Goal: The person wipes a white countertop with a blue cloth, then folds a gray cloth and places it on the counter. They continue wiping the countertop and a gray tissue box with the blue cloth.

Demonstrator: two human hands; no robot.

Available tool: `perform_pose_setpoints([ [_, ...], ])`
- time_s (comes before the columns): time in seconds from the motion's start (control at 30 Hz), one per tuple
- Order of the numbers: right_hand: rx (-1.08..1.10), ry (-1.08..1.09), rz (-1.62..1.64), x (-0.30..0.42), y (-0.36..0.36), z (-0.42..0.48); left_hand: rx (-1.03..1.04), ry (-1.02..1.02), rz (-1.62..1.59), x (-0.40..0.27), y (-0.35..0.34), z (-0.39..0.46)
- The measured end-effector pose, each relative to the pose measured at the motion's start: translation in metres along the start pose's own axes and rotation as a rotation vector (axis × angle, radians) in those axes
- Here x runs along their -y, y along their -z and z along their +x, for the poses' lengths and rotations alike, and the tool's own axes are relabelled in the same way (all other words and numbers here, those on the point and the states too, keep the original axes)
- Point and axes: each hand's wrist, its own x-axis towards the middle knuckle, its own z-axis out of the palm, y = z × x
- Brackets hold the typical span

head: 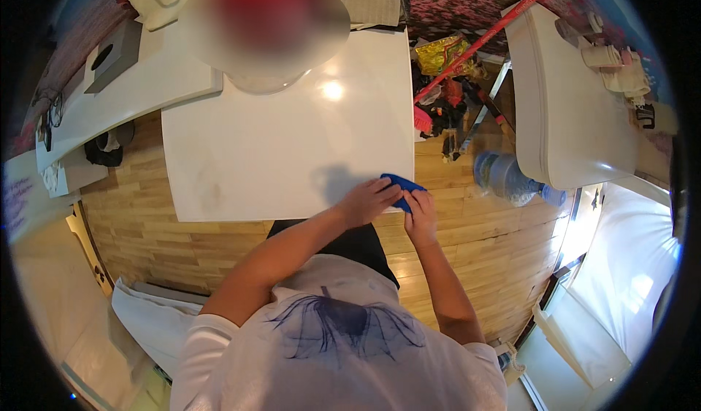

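Note:
A small dark-blue item (404, 183), apparently folded cloth, is held between both hands above the near right corner of a white table (246, 153). My left hand (372, 199) grips its left end with the fingers laid over it. From below and the right, my right hand (420, 213) pinches the other side with thumb and fingers. The hands nearly touch each other. Part of the blue item is hidden under the fingers, so its full shape cannot be told.
A grey tissue box (114, 55) stands on a white side surface at the left. A clear round-based object (268, 85), mostly blurred out, is at the table's far side. Right of the table are a red pole (487, 37), a heap of bags, and a large plastic bottle (506, 180) on the floor.

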Motion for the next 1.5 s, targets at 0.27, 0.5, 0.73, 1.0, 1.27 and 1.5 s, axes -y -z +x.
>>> perform_pose_setpoints([
  [0.27,-0.223,0.034,-0.047,-0.025,-0.028,0.124,-0.062,0.068,0.206,0.082,0.041,0.066],
  [0.5,-0.245,-0.031,-0.118,-0.003,-0.035,0.115,-0.019,0.124,0.174,0.073,0.037,0.055],
  [0.73,-0.138,0.015,-0.111,0.014,-0.032,0.056,-0.031,0.212,0.186,0.01,0.033,0.0],
  [1.0,-0.204,0.074,-0.098,-0.042,-0.045,0.191,-0.174,0.319,0.216,0.102,0.049,0.08],
  [1.27,-0.259,0.069,-0.082,-0.034,-0.057,0.238,-0.193,0.429,0.299,0.124,0.063,0.108],
  [1.5,0.172,0.062,-0.056,0.042,-0.067,0.122,-0.143,0.41,0.291,0.052,0.056,-0.025],
])
